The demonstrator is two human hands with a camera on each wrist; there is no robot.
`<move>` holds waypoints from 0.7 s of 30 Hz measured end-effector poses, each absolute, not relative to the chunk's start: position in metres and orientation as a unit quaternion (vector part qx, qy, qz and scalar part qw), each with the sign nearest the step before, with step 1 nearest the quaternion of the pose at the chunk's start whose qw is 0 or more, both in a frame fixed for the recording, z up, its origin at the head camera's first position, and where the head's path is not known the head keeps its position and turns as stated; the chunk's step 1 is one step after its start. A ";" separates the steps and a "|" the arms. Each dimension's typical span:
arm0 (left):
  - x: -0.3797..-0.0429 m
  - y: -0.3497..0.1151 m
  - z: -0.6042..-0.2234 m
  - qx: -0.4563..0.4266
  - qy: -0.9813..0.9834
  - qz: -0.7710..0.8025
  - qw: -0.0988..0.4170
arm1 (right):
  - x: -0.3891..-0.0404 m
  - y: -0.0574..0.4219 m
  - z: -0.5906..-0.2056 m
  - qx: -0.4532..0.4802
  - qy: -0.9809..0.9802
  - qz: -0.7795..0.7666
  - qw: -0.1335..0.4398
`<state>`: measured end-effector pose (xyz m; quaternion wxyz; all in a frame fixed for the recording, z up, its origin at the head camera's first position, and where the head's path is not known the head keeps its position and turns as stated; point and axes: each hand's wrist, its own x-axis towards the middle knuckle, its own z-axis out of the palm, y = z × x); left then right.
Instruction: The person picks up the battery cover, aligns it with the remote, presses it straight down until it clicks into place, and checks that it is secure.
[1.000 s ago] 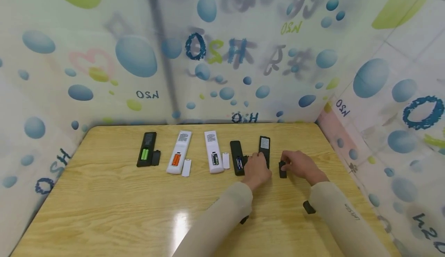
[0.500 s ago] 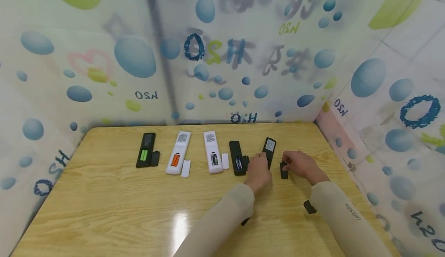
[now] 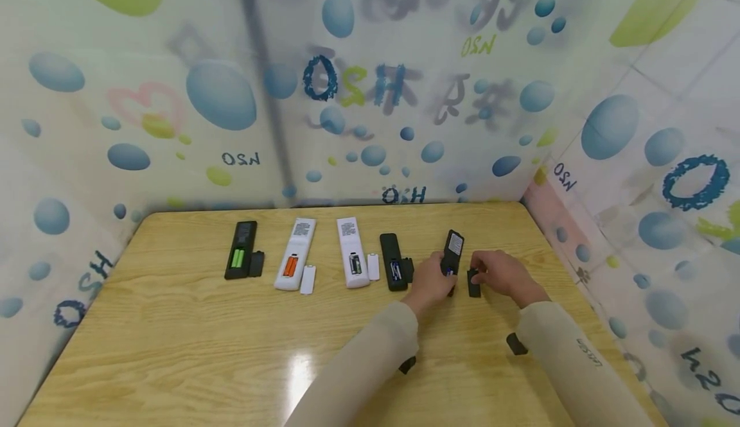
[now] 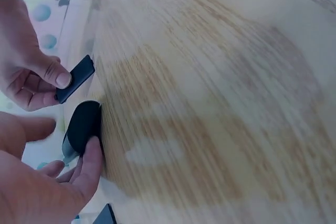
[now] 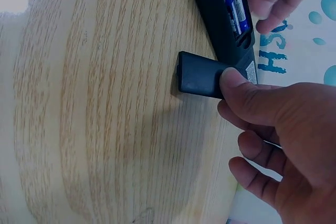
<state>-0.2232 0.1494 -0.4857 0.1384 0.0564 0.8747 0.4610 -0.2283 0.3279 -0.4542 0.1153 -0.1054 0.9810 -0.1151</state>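
Observation:
My right hand (image 3: 502, 274) pinches a small black battery cover (image 5: 198, 75) between thumb and fingers, just right of a black remote control (image 3: 453, 250). The remote lies back up with a white label, and batteries (image 5: 236, 11) with blue and silver wrapping sit in its uncovered compartment. My left hand (image 3: 430, 282) holds the remote from its left side near the lower end. In the left wrist view, the left fingers (image 4: 90, 163) lie against the remote while the thumb is raised apart from it. The fingers partly cover the compartment in the head view.
Left along the wooden table (image 3: 202, 343) lie another black remote (image 3: 394, 260), two white remotes (image 3: 352, 250) (image 3: 296, 253) and a far black remote (image 3: 240, 250), each with batteries showing and its cover beside it. Small black pieces (image 3: 516, 343) (image 3: 407, 365) lie near the sleeves.
The remote under my left hand has turned, its upper end swinging right toward the cover, and its compartment now shows. The right hand keeps its pinch on the cover, nearly still.

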 end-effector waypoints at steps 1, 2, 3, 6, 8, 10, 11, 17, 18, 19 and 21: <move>-0.223 0.149 -0.485 0.049 0.866 0.478 0.142 | -0.228 0.328 -0.454 -0.105 0.981 -0.115 0.115; -0.223 0.149 -0.485 0.042 0.859 0.489 0.144 | -0.227 0.328 -0.453 -0.106 0.981 -0.115 0.115; -0.223 0.149 -0.485 0.038 0.855 0.496 0.143 | -0.227 0.328 -0.452 -0.106 0.981 -0.115 0.114; -0.223 0.148 -0.484 0.025 0.849 0.508 0.141 | -0.225 0.328 -0.450 -0.107 0.981 -0.117 0.113; -0.222 0.147 -0.483 0.019 0.846 0.513 0.143 | -0.225 0.328 -0.451 -0.107 0.981 -0.117 0.112; -0.222 0.146 -0.482 0.015 0.843 0.517 0.147 | -0.226 0.328 -0.451 -0.105 0.981 -0.117 0.111; -0.222 0.145 -0.481 0.015 0.842 0.519 0.149 | -0.226 0.328 -0.451 -0.104 0.982 -0.117 0.110; -0.222 0.142 -0.476 0.016 0.841 0.516 0.161 | -0.226 0.327 -0.450 -0.102 0.982 -0.115 0.107; -0.222 0.142 -0.476 0.015 0.841 0.516 0.163 | -0.226 0.328 -0.450 -0.103 0.982 -0.115 0.106; -0.222 0.141 -0.475 0.016 0.840 0.517 0.163 | -0.226 0.328 -0.449 -0.107 0.982 -0.114 0.104; -0.223 0.140 -0.473 0.019 0.837 0.522 0.166 | -0.226 0.328 -0.447 -0.111 0.982 -0.112 0.102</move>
